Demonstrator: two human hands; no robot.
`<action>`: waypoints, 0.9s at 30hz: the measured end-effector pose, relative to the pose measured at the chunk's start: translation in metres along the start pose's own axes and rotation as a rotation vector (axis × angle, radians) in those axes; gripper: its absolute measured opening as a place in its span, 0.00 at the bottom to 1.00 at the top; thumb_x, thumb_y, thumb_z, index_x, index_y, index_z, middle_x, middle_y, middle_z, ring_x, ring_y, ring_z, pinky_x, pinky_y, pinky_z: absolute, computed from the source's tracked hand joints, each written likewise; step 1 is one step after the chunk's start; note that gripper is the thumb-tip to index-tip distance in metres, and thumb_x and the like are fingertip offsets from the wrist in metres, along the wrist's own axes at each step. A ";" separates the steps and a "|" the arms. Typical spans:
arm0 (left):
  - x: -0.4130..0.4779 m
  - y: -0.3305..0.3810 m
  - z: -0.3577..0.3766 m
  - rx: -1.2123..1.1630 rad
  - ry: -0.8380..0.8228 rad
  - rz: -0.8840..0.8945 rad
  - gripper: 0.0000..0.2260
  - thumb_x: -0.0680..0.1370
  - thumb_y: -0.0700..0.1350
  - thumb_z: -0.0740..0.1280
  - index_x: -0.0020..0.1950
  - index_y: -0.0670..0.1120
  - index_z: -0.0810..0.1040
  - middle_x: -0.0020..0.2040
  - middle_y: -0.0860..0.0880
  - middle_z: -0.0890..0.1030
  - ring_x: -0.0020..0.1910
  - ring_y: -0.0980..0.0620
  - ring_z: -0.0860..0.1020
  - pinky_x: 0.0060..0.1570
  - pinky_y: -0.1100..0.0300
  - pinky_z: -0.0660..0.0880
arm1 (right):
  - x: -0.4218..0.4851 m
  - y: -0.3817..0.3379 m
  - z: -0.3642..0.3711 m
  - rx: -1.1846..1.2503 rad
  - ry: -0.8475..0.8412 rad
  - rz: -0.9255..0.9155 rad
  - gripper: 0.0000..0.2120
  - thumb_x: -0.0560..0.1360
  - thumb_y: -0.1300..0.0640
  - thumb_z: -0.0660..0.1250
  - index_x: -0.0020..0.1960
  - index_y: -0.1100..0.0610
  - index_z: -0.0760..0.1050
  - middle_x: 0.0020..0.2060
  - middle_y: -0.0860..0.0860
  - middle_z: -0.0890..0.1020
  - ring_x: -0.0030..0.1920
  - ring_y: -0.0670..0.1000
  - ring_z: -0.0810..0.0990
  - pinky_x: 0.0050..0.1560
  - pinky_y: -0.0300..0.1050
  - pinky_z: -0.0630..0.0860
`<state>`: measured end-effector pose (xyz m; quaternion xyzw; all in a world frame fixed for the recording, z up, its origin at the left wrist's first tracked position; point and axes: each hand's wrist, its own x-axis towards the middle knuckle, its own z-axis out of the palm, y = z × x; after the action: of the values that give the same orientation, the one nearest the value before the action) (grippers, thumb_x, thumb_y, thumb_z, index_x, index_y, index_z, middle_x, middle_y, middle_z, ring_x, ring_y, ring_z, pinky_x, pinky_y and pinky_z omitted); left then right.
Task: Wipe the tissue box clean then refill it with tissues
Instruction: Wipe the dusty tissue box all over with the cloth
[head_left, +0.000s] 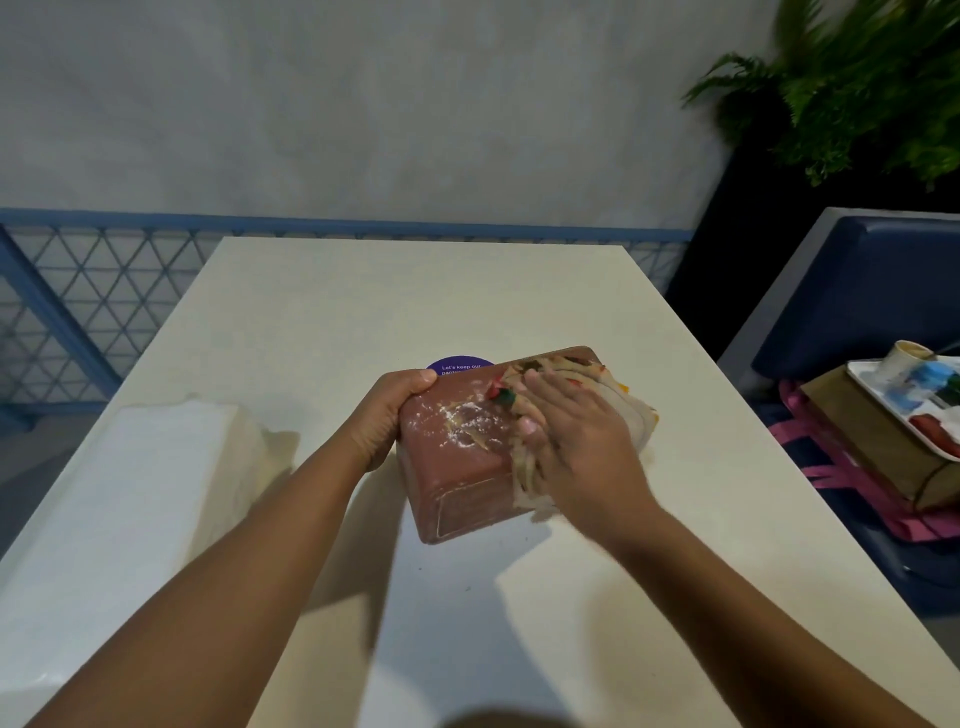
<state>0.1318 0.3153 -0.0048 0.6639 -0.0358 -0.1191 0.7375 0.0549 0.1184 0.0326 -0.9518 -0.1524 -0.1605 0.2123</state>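
The reddish-brown tissue box (457, 467) stood on the white table (415, 291), between the two hands. On its top face, between the hands, there were white powdery smears (462, 421). The left hand (387, 410) gripped the box at its left side, with the thumb on the upper edge and the fingers curled round it. The right hand (576, 447) lay flat with straight fingers and pressed a stained cloth (631, 410) on the right part of the top; the cloth hung over the side under the palm. Just beyond the left thumb a round purple sticker (457, 365) was on the table. Left of the left forearm lay a white pack of tissues (135, 493). Well to the right of the right hand, a paint tray (930, 395) rested on a blue bench (857, 291).
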 end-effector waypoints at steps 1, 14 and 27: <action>0.000 0.000 0.000 0.007 0.001 0.002 0.13 0.65 0.53 0.64 0.38 0.44 0.77 0.28 0.52 0.80 0.29 0.56 0.77 0.39 0.59 0.72 | 0.001 0.009 -0.004 -0.014 0.022 0.006 0.25 0.76 0.48 0.50 0.64 0.58 0.75 0.64 0.54 0.76 0.68 0.54 0.71 0.69 0.48 0.59; 0.003 -0.004 -0.001 -0.027 -0.023 0.031 0.19 0.59 0.58 0.66 0.37 0.43 0.77 0.31 0.48 0.79 0.31 0.52 0.77 0.36 0.61 0.74 | 0.009 -0.025 0.013 -0.056 -0.007 0.066 0.30 0.75 0.46 0.42 0.69 0.57 0.70 0.69 0.54 0.70 0.73 0.55 0.63 0.72 0.54 0.55; 0.002 -0.003 0.001 -0.012 -0.010 0.047 0.13 0.68 0.52 0.60 0.39 0.43 0.77 0.28 0.52 0.80 0.29 0.57 0.78 0.35 0.65 0.75 | 0.005 0.018 -0.004 0.004 0.087 0.326 0.22 0.80 0.49 0.48 0.70 0.54 0.68 0.71 0.53 0.67 0.75 0.52 0.58 0.74 0.47 0.51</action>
<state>0.1332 0.3140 -0.0079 0.6578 -0.0545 -0.1052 0.7438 0.0649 0.1026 0.0314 -0.9556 0.0128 -0.1649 0.2439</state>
